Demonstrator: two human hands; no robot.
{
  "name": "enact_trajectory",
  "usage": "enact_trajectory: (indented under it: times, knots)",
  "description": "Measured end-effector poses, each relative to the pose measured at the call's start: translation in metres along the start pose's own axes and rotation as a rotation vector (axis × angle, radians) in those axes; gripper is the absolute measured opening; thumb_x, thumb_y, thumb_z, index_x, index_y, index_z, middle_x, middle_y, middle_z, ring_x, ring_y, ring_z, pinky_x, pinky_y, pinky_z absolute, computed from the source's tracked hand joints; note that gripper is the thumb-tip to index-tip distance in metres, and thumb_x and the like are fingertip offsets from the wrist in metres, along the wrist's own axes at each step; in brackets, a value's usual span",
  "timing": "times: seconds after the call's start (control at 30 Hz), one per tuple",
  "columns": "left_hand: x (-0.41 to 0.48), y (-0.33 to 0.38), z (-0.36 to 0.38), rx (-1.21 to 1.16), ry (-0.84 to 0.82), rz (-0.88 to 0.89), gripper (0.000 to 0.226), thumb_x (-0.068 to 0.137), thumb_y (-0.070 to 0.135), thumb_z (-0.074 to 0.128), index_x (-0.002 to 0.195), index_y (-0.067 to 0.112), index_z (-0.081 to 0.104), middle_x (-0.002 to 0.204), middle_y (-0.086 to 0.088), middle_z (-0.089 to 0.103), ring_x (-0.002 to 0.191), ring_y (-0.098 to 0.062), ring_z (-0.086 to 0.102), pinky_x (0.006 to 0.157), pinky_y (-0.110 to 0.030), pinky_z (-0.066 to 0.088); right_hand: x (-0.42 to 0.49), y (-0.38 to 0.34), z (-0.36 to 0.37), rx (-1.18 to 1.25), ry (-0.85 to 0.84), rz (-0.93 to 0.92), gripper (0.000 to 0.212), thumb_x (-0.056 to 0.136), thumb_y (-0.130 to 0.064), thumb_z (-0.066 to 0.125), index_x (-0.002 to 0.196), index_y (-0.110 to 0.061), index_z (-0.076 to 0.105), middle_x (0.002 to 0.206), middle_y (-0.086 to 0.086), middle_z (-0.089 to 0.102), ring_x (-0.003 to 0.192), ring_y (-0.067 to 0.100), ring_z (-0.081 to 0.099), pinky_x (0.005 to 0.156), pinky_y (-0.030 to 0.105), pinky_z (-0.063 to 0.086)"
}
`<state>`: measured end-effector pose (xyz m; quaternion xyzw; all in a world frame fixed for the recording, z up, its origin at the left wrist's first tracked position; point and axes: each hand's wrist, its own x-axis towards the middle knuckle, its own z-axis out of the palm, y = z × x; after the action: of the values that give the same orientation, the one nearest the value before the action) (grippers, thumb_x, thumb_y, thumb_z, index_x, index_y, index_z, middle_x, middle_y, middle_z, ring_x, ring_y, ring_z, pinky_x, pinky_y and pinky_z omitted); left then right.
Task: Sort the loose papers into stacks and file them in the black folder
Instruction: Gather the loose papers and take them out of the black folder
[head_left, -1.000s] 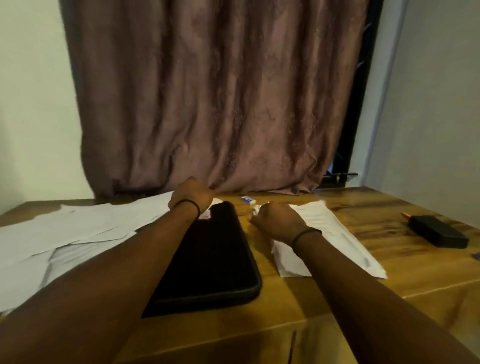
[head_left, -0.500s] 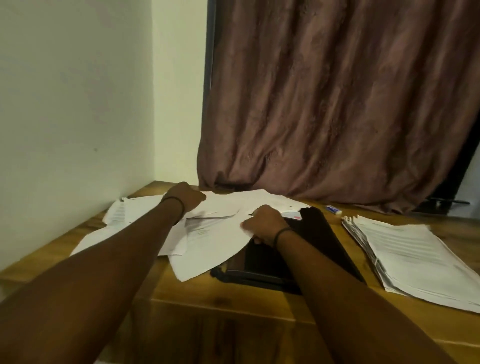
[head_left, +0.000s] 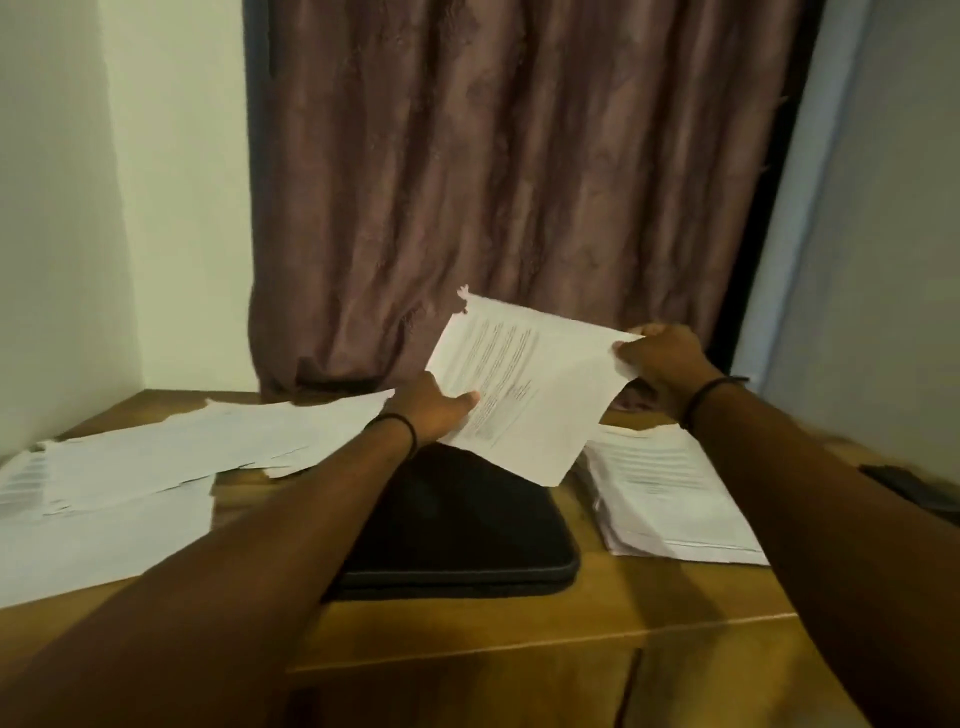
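Holding a printed sheet (head_left: 524, 384) raised above the black folder (head_left: 467, 525), the left grip (head_left: 431, 410) is pinching its lower-left edge while the right grip (head_left: 660, 369) is grasping its right corner. The folder is lying flat at the centre of the surface (head_left: 675, 613), loose papers (head_left: 156, 457) are spreading at nine o'clock, and a stack (head_left: 670, 493) is sitting at three o'clock.

A plain domestic room (a desk corner): wooden tabletop (head_left: 649, 597) against bare pale walls (head_left: 171, 208), heavy mauve curtain (head_left: 519, 182) at twelve o'clock, papers (head_left: 156, 457) spread at nine o'clock.
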<state>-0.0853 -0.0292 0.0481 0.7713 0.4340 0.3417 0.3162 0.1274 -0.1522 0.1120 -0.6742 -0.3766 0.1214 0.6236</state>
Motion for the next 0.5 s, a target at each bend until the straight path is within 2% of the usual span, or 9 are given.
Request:
enact_trajectory:
  times: [0.07, 0.1, 0.17, 0.23, 0.3, 0.37, 0.43, 0.5]
  knots:
    - [0.007, 0.005, 0.029, -0.093, -0.025, -0.007, 0.045, 0.090, 0.039, 0.066, 0.129, 0.019, 0.056, 0.130, -0.002, 0.062, 0.111, -0.025, 0.062, 0.100, -0.039, 0.050, 0.004, 0.015, -0.030, 0.050, 0.090, 0.054, 0.003, 0.091, -0.002, 0.060, 0.092, 0.001, 0.061, 0.085, 0.021, 0.061, 0.074, 0.040, 0.065, 0.053, 0.046, 0.060]
    - [0.010, 0.011, 0.046, -0.129, -0.056, -0.008, 0.048, 0.089, 0.039, 0.066, 0.132, 0.020, 0.056, 0.131, -0.001, 0.061, 0.112, -0.025, 0.061, 0.101, -0.041, 0.049, 0.005, 0.024, -0.047, 0.024, 0.123, 0.077, 0.002, 0.091, -0.003, 0.059, 0.091, -0.002, 0.061, 0.084, 0.019, 0.060, 0.075, 0.039, 0.066, 0.052, 0.043, 0.060]
    - [0.013, 0.027, 0.083, -0.192, -0.117, -0.001, 0.051, 0.089, 0.039, 0.066, 0.134, 0.017, 0.055, 0.133, 0.000, 0.060, 0.118, -0.025, 0.058, 0.106, -0.041, 0.044, 0.001, 0.044, -0.075, -0.041, 0.174, 0.129, 0.004, 0.091, -0.005, 0.057, 0.094, -0.007, 0.057, 0.083, 0.012, 0.058, 0.064, 0.025, 0.059, 0.039, 0.022, 0.051]
    - [0.015, 0.045, 0.117, -0.190, -0.159, -0.012, 0.052, 0.090, 0.037, 0.064, 0.133, 0.010, 0.054, 0.133, -0.003, 0.059, 0.119, -0.027, 0.056, 0.106, -0.039, 0.044, -0.004, 0.065, -0.095, -0.017, 0.214, 0.174, 0.011, 0.092, -0.003, 0.056, 0.102, -0.007, 0.057, 0.081, 0.009, 0.056, 0.059, 0.017, 0.053, 0.036, 0.017, 0.046]
    - [0.019, 0.060, 0.149, -0.088, -0.199, -0.044, 0.052, 0.092, 0.032, 0.059, 0.136, 0.005, 0.048, 0.137, -0.010, 0.054, 0.121, -0.031, 0.054, 0.103, -0.036, 0.045, -0.006, 0.088, -0.108, -0.007, 0.232, 0.214, 0.019, 0.092, -0.003, 0.056, 0.110, -0.001, 0.060, 0.085, 0.011, 0.057, 0.060, 0.018, 0.054, 0.043, 0.025, 0.052]
    - [0.022, 0.069, 0.171, 0.021, -0.235, -0.041, 0.051, 0.094, 0.025, 0.055, 0.138, 0.002, 0.044, 0.140, -0.016, 0.050, 0.123, -0.034, 0.052, 0.100, -0.034, 0.044, -0.006, 0.112, -0.113, -0.083, 0.249, 0.237, 0.011, 0.093, -0.008, 0.058, 0.099, 0.000, 0.061, 0.087, 0.012, 0.061, 0.062, 0.021, 0.056, 0.056, 0.036, 0.057]
    - [0.027, 0.070, 0.190, 0.115, -0.277, -0.020, 0.049, 0.093, 0.021, 0.054, 0.138, 0.004, 0.044, 0.140, -0.016, 0.050, 0.122, -0.033, 0.053, 0.097, -0.034, 0.045, 0.000, 0.137, -0.119, -0.442, 0.268, 0.206, 0.012, 0.089, -0.020, 0.064, 0.089, -0.008, 0.062, 0.089, 0.013, 0.067, 0.071, 0.025, 0.061, 0.073, 0.044, 0.058]
    - [0.030, 0.065, 0.205, 0.218, -0.295, -0.005, 0.046, 0.092, 0.023, 0.053, 0.135, 0.008, 0.046, 0.138, -0.016, 0.051, 0.120, -0.033, 0.053, 0.097, -0.034, 0.046, 0.001, 0.156, -0.125, -0.889, 0.198, 0.228, 0.022, 0.085, -0.033, 0.065, 0.099, -0.017, 0.063, 0.103, 0.009, 0.067, 0.092, 0.028, 0.062, 0.087, 0.046, 0.053]
